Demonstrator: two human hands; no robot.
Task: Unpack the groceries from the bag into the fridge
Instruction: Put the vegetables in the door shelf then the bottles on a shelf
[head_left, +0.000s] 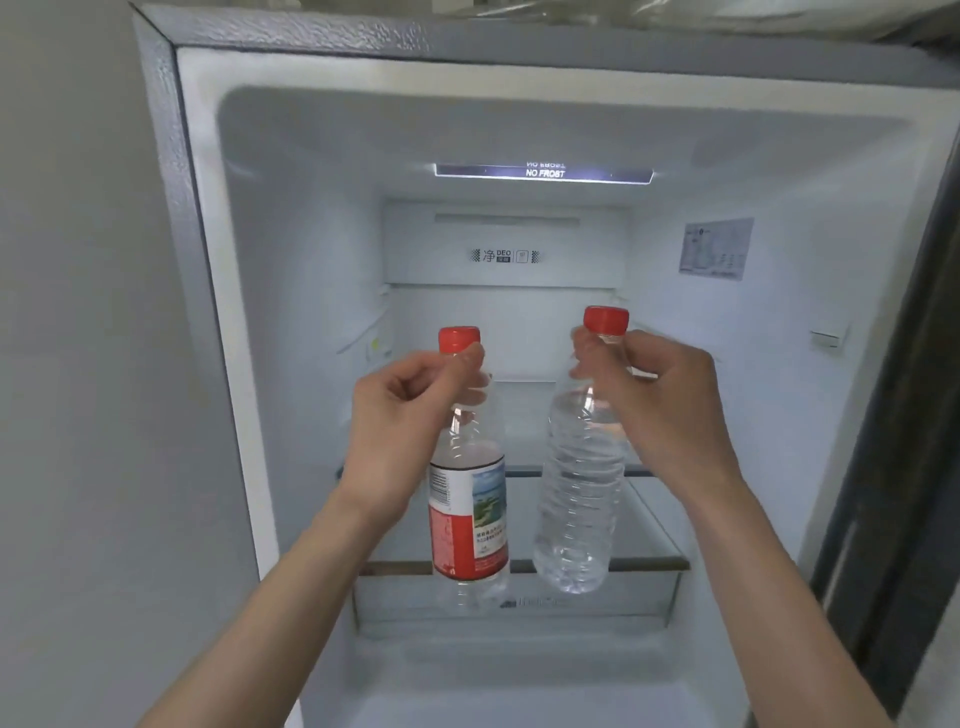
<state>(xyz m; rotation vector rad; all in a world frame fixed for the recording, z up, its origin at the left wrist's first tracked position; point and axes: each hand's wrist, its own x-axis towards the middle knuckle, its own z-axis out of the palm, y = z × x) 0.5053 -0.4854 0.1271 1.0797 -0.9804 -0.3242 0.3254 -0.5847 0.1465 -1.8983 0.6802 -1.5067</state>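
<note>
While the fridge stands open with its white inside lit by a strip marked NO FROST, a plain pale wall runs along its left side and a dark door edge along its right; a glass shelf crosses the compartment at mid height, with a clear drawer front just below it; the left hand pinches the neck of a labelled bottle under its red cap, fingers curled shut around it; the right hand pinches the neck of a bare bottle likewise; both bottles hang upright in front of the shelf, long axes vertical, caps up, bases near the shelf's front edge, side by side yet apart
</note>
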